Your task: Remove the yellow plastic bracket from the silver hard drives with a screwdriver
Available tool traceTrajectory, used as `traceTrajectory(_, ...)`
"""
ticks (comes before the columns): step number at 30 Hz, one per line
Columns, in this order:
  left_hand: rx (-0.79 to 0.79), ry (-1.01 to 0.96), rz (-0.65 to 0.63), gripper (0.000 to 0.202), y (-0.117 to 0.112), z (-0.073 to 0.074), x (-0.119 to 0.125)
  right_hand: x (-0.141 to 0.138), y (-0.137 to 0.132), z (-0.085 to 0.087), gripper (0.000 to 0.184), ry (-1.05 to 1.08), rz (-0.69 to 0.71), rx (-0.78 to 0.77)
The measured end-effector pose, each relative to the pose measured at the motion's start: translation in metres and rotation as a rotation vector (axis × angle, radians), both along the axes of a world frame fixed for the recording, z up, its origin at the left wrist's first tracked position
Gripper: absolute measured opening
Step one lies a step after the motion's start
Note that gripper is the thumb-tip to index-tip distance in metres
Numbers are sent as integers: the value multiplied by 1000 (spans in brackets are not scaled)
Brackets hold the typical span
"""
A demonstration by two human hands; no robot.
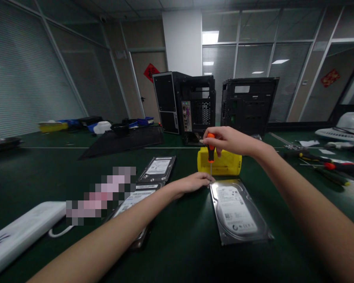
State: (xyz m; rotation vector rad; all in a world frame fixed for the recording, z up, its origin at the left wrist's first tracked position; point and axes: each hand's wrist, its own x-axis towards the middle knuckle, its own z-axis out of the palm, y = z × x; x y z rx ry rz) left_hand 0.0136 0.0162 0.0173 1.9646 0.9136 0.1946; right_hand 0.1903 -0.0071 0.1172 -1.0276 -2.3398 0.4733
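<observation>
My right hand (228, 140) is closed round the orange handle of a small screwdriver (211, 151), held upright with its thin shaft pointing down at the far left corner of a silver hard drive (237, 210) lying flat on the green table (179, 243). My left hand (194, 182) rests at that same corner, fingers pinched together by the screwdriver tip; what they hold is too small to see. A yellow box (224, 163) stands just behind the drive.
Two more hard drives (157, 169) lie to the left, partly under my left forearm. Two black computer cases (185, 104) (247, 104) stand at the back. Screwdrivers (336, 165) lie at the right, a white flat device (17, 234) at the left, a black panel (126, 141) behind.
</observation>
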Motion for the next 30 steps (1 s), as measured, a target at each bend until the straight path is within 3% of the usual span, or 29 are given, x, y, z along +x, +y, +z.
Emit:
traceTrajectory(16,15,9,-6,31,1,0,2,1,0,0,24,22,-16,-26)
traceTrajectory(24,6,18,14,30,-2,3,1,0,-1,4,26,48,75,-29)
traceTrajectory(30,-10,10,51,30,-1,2,0,-3,-2,4,25,116,153,-143)
